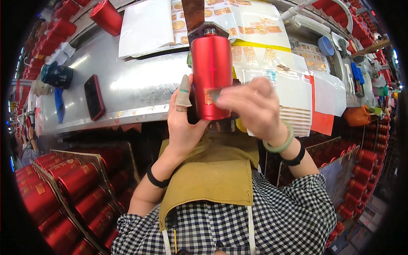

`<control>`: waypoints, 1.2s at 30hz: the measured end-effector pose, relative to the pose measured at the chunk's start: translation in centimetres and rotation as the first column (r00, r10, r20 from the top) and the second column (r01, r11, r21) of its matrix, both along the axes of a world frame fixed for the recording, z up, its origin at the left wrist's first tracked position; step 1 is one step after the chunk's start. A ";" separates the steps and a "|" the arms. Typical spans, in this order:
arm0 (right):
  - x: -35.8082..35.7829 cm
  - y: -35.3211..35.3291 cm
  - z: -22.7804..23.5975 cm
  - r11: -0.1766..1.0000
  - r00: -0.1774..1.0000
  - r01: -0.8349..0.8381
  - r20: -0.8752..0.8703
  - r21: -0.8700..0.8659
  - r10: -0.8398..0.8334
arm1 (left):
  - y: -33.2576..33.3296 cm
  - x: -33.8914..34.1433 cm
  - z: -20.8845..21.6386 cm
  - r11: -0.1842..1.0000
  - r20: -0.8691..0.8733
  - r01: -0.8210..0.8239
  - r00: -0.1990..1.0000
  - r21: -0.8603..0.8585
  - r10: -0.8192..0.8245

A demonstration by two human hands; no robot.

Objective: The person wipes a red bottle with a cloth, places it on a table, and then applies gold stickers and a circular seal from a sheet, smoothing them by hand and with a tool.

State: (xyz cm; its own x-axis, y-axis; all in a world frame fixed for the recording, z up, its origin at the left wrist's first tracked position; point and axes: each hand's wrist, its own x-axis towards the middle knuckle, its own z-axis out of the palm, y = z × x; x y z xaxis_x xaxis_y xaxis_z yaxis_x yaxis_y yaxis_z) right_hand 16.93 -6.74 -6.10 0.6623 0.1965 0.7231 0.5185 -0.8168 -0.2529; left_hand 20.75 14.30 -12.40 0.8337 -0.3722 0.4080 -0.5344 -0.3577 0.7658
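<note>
The red bottle (211,63) lay between my two sets of fingers, base toward me and neck away, its dark cap in front of a dark metal bracket (193,32) that I judged was there to stop it sliding off; I could not tell if they touched. My left fingers (183,100) held it along its lower left side, thumb at the base, probably to keep the gold label (208,97) facing up. A pale covering (184,83) with a teal band sheathed one of them, perhaps for grip or to spare the skin. My right fingers (238,97) were bunched over the label's right edge, likely to press or smooth it, but they were blurred, so I cannot tell whether they pinched anything. Beyond both, sheets of gold labels (260,29) were spread on the tabletop (140,78), within easy reach, I suppose. Left of my left fingers, a phone (94,97) lay apart from the work. Nearer my body than the fingers, an apron (208,180) covered my lap, and to its left more red bottles (78,180) lay in a divided rack, presumably so they would not roll.
</note>
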 end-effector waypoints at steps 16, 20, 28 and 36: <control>-2.5 2.3 -4.7 0.917 0.918 0.147 -0.397 0.372 0.014 | 0.7 4.7 4.4 0.675 -0.640 -0.039 0.359 -0.737 -0.679; -2.3 2.7 -5.4 0.931 0.960 0.156 -0.274 0.329 -0.064 | 0.9 5.1 4.5 0.687 -0.646 -0.015 0.355 -0.726 -0.675; -2.4 2.6 -4.8 0.976 0.986 0.108 -0.145 0.190 -0.081 | 0.7 4.1 3.8 0.786 -0.682 -0.048 0.531 -0.617 -0.503; -2.8 3.2 -6.0 0.921 0.973 0.142 -0.220 0.362 -0.064 | 0.3 1.0 4.3 0.991 -0.452 0.023 0.888 -0.133 -0.081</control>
